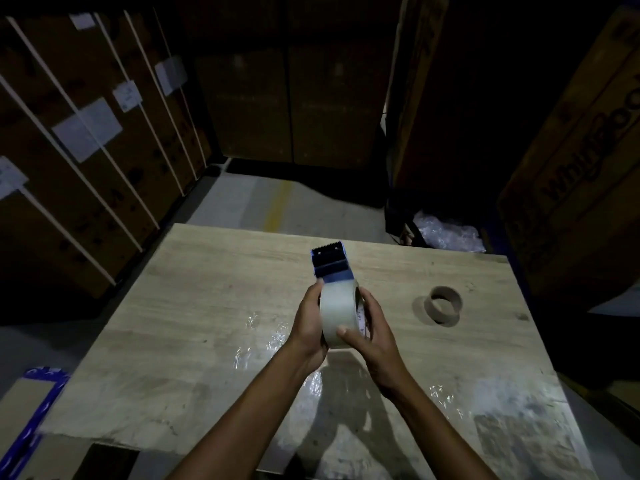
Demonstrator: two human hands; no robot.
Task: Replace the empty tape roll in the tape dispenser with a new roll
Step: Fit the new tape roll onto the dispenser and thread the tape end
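A full roll of pale tape (337,315) is held above the wooden table (194,306), between both hands. My left hand (310,323) grips its left side and my right hand (367,327) grips its right side, thumb across the front. The blue tape dispenser (330,263) sticks out past the roll's far side, its toothed blade pointing away from me. Whether the roll sits on the dispenser's hub is hidden by the roll and my hands. The empty brown cardboard core (445,304) stands on the table to the right, apart from my hands.
Tall cardboard cartons (86,150) with white straps line the left, and more cartons (581,188) stand behind and to the right. Crumpled clear plastic (450,233) lies beyond the table's far right corner. A flat carton with blue tape (24,417) sits at lower left.
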